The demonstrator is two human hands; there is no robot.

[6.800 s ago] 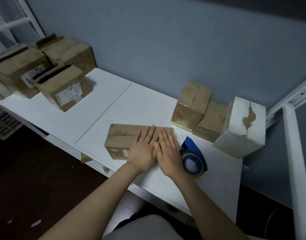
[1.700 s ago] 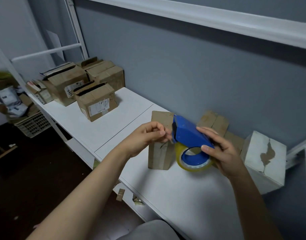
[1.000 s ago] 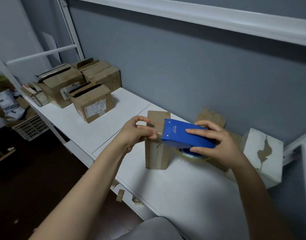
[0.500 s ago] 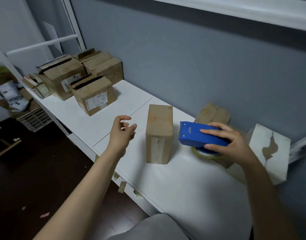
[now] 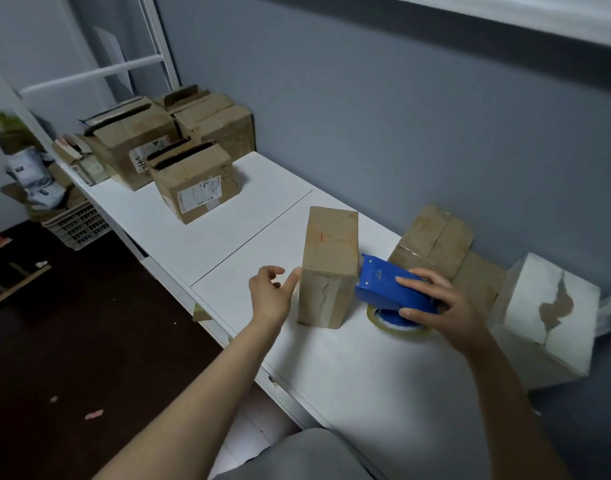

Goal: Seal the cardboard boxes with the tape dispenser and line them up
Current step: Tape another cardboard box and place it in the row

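Head camera: compared with half a second ago, both hands have closed in on the upright cardboard box (image 5: pixel 328 268) near the front edge of the white table (image 5: pixel 227 244). The left hand (image 5: pixel 271 296), then clear of the box, is now at its nine o'clock, fingers loosely spread and holding nothing, with the index fingertip at the box's left face, touching or very nearly so. The blue tape dispenser (image 5: pixel 388 291), then apart from the box, now has its nose against the box's right face at three o'clock, and its tape roll sits low over the table. The right hand (image 5: pixel 442 306) grips the dispenser, fingers curled over its top and the thumb along its near side. Taped boxes (image 5: pixel 435 240) lean on the wall at two o'clock, and open boxes (image 5: pixel 193 178) cluster at ten o'clock.
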